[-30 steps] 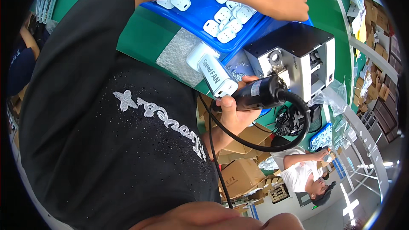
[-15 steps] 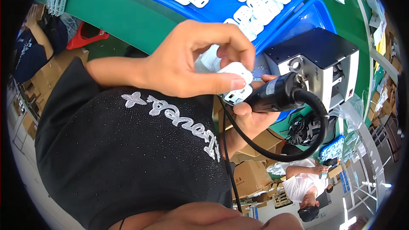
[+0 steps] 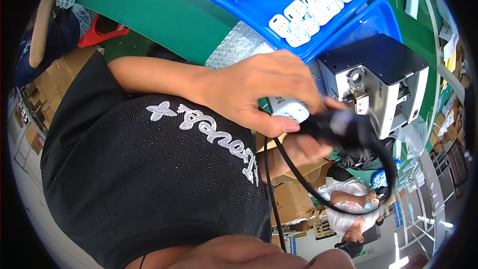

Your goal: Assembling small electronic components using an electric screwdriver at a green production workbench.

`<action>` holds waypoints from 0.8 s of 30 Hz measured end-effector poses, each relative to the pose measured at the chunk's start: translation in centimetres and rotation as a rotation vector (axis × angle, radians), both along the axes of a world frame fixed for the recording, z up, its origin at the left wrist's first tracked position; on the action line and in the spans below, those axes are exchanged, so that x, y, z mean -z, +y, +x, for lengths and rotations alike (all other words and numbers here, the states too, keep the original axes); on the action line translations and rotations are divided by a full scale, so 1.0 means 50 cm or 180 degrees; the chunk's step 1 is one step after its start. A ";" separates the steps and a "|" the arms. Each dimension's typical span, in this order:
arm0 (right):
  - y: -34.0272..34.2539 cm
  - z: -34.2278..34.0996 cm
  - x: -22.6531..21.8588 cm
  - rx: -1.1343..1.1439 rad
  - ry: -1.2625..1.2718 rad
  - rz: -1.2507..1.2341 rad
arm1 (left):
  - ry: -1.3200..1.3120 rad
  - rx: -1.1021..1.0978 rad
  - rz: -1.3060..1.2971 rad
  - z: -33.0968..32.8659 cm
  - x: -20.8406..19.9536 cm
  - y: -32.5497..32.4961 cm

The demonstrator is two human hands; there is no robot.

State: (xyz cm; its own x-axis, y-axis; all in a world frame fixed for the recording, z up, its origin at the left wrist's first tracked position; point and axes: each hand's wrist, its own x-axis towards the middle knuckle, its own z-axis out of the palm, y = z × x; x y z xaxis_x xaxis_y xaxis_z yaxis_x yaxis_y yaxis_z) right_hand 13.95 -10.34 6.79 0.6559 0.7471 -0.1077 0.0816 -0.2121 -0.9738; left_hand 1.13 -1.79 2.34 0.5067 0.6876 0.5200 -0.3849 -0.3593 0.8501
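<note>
My left hand (image 3: 264,89) is closed round a white plastic housing (image 3: 291,109) with rounded corners, thumb at its front and fingers over its top. Close against that piece, my right hand (image 3: 303,149) grips a black corded tool (image 3: 343,127) that looks like an electric screwdriver; motion smears it, and its tip is hidden. A thick black cable (image 3: 386,154) loops from its end. Many similar white housings (image 3: 298,20) lie in the large blue tray (image 3: 261,7) beyond my hands.
A black and silver box-shaped machine (image 3: 378,65) stands right of my hands, beside a smaller blue bin (image 3: 368,25). Bubble wrap (image 3: 236,45) lies on the green table (image 3: 164,15). Another person (image 3: 351,201) is at lower right, one (image 3: 50,40) at far left. A red stool (image 3: 102,32) shows at left.
My left hand has turned over with the white housing and shifted slightly right and down. The tool in my right hand has swung slightly and blurred. The view has shifted a little.
</note>
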 end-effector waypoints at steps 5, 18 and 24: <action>-0.046 0.093 -0.137 -0.1662 0.0376 0.1885 | -0.0093 -0.0026 -0.0080 0.020 0.013 -0.008; 0.045 0.033 -0.200 -0.1552 0.0663 0.3138 | -0.0076 -0.0339 0.0563 0.045 0.034 -0.006; 0.059 0.027 -0.187 -0.1547 0.0563 0.3055 | -0.0151 -0.0394 0.0518 0.048 0.037 -0.011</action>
State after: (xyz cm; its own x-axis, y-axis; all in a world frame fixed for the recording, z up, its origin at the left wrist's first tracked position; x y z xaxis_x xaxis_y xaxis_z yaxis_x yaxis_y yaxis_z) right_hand 15.29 -7.40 16.15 0.3004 0.7455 0.5950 -0.2064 0.6598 -0.7225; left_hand 3.54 -2.32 0.51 0.3958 0.6482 0.6506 -0.3675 -0.5374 0.7590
